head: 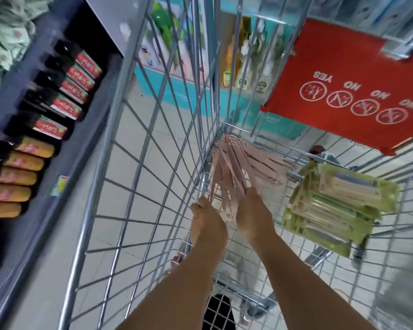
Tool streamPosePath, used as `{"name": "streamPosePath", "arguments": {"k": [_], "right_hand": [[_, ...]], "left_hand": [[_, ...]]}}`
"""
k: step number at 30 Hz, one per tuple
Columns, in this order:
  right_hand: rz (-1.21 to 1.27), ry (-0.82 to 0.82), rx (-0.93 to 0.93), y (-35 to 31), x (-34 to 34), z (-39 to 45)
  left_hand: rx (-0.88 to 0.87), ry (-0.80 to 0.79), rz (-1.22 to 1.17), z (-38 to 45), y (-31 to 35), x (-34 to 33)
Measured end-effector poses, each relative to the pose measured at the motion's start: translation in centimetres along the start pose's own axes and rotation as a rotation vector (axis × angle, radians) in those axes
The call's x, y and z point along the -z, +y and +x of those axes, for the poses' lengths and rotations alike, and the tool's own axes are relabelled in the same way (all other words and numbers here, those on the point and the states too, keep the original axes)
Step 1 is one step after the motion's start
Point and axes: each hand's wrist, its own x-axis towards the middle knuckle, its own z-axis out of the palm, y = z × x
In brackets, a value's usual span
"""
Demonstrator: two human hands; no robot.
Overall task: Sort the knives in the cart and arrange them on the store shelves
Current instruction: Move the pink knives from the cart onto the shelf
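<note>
Both of the person's arms reach down into the wire cart (138, 148), toward its far left corner. There a bundle of pink packaged knives (227, 177) leans against the cart's left wall, more pink packs fanning out behind it along the cart's far end. The left hand (206, 222) is curled round the near edge of the bundle, right against the cart's left wall. The right hand (253, 215) grips the same bundle from its other side, fingers hidden underneath the packs. To the right of the bundle, on the cart floor, lies a stack of green packaged knives (336, 206), apart from both hands. A red flap (348, 86) with warning signs hangs above the cart's far right end. Outside the cart's left wall stands a dark shelf (86, 139) carrying bottles (65, 91) with red labels
</note>
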Motion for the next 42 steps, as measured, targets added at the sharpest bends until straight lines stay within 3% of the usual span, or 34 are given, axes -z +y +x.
{"name": "streamPosePath", "arguments": {"k": [9, 19, 23, 29, 34, 42], "right_hand": [[0.181, 0.074, -0.001, -0.3, 3.8, -6.1], [0.387, 0.32, 0.213, -6.3, 12.9, -16.9], [0.425, 0.388, 0.323, -10.6, 15.1, -21.2], [0.381, 0.503, 0.649, -18.8, 13.9, -29.1], [0.303, 0.454, 0.729, -27.0, 9.4, -36.1], [0.213, 0.342, 0.848, -39.8, 0.2, -46.8]], "left_hand": [[-0.095, 0.063, -0.061, -6.5, 1.5, 3.2], [-0.351, 0.33, -0.422, -18.3, 3.8, 14.7], [-0.559, 0.522, -0.463, -21.5, 1.9, 19.4], [-0.625, 0.718, -0.627, -24.3, -6.6, 26.7], [-0.643, 0.911, -0.63, -26.2, -16.4, 33.3], [-0.482, 1.067, -0.637, -29.4, -33.9, 42.2]]}}
